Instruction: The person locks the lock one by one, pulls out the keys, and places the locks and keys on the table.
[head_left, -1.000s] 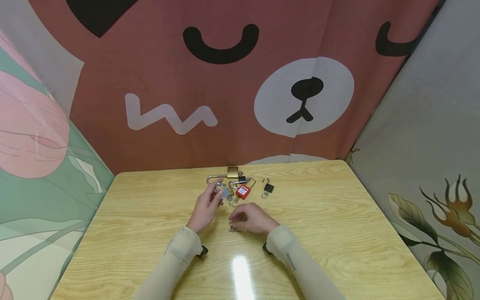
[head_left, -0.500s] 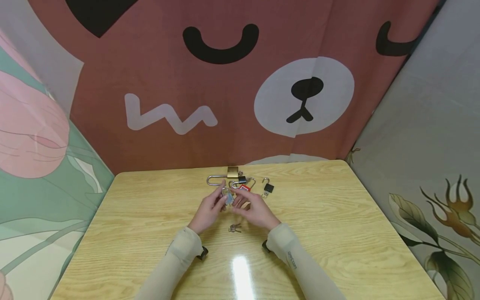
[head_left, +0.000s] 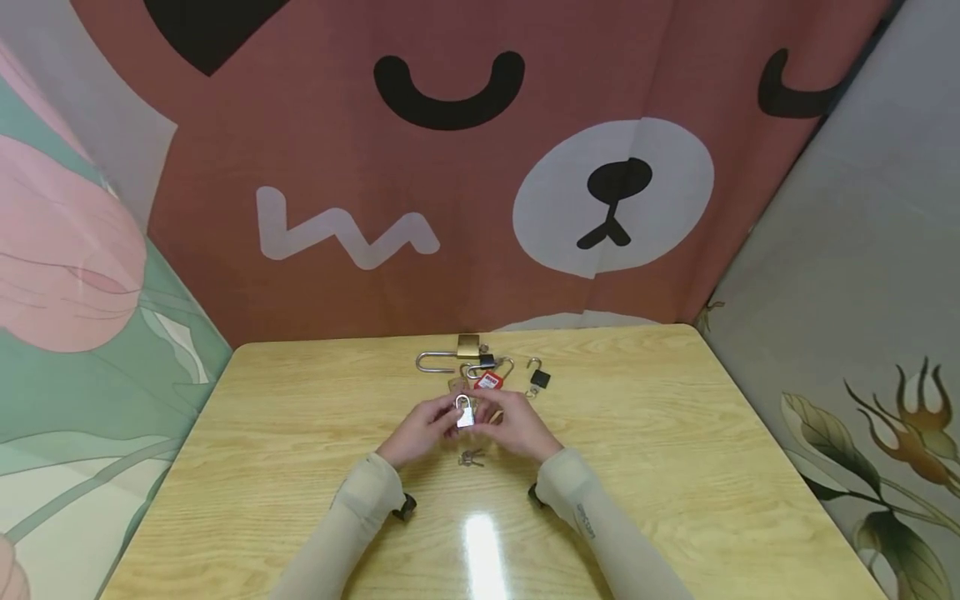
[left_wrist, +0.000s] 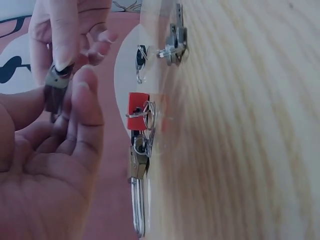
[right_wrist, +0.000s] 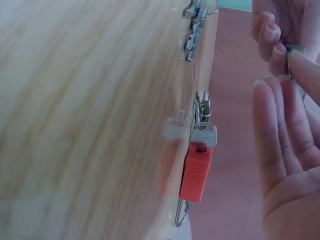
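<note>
A small silver padlock [head_left: 465, 417] is held up between both hands over the middle of the table, its shackle pointing up. My left hand [head_left: 416, 432] pinches its left side between thumb and fingers. At the right side, the fingers and thumb of my right hand [head_left: 517, 423] hold it too; in the left wrist view a tip of that hand presses on the end of the padlock [left_wrist: 56, 86]. Below the hands, a small bunch of keys [head_left: 471, 458] lies on the wood.
Behind the hands lie a red padlock [head_left: 491, 381], a long-shackled brass padlock [head_left: 468, 346], a small black padlock [head_left: 540, 379] to the right, and another dark one [head_left: 487, 361]. The wooden table [head_left: 300, 417] meets a bear-print curtain [head_left: 337, 292] at its back edge.
The right hand has left the keys on the table and risen to the padlock. The left hand has brought the padlock nearer and turned it upright between both hands.
</note>
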